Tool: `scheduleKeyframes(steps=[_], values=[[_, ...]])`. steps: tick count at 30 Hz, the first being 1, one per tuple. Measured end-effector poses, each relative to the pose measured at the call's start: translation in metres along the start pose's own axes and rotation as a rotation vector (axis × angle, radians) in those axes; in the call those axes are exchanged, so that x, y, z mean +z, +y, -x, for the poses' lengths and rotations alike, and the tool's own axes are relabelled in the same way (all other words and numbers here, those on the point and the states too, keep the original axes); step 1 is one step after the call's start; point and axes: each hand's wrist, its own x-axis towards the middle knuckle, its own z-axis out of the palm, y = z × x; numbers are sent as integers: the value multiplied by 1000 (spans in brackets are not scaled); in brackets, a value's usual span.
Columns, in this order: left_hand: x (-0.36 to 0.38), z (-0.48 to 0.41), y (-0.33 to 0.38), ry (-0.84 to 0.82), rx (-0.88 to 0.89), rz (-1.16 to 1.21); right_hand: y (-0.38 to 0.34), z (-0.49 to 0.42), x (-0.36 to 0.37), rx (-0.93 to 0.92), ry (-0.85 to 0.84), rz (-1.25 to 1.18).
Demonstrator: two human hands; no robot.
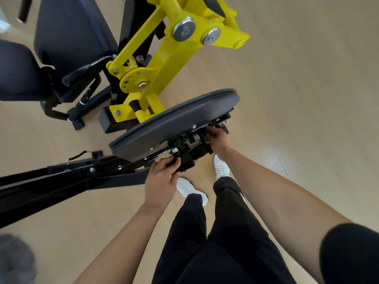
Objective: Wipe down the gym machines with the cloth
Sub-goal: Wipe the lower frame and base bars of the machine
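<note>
Floor: I saw pale beige flooring (pixel 297 78) on every side, smooth, with a slight sheen.
Seams: I logged thin straight joint lines (pixel 279 158) running diagonally across the right side. They were faint.
Light: soft and even. I noted only weak, fuzzy shadows on the floor.
Top-left edge: there was a small bright whitish patch (pixel 4 25). I couldn't tell whether it was wall or window.
Bottom-left corner: a blurred grey shape (pixel 16 261), too out of focus for me to identify.
</note>
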Motion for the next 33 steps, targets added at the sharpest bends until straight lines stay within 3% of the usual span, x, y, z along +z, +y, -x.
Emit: scheduleKeyframes(steps=[11,16,19,22,29,33], values=[[-3,1,3,-32,-17,28,67,41,-26,-10,-11,313],[-5,1,2,-36,-34,33,58,48,-28,-82,80,208],[-6,1,3,-49,-48,27,37,48,-9,-181,10,174],[-6,0,2,-46,-46,13,26,50,11,-280,-66,261],[0,3,-2,-12,-43,37,35,58,6,-332,-49,352],[3,5,-1,3,-39,69,21,77,12,-309,-31,153]])
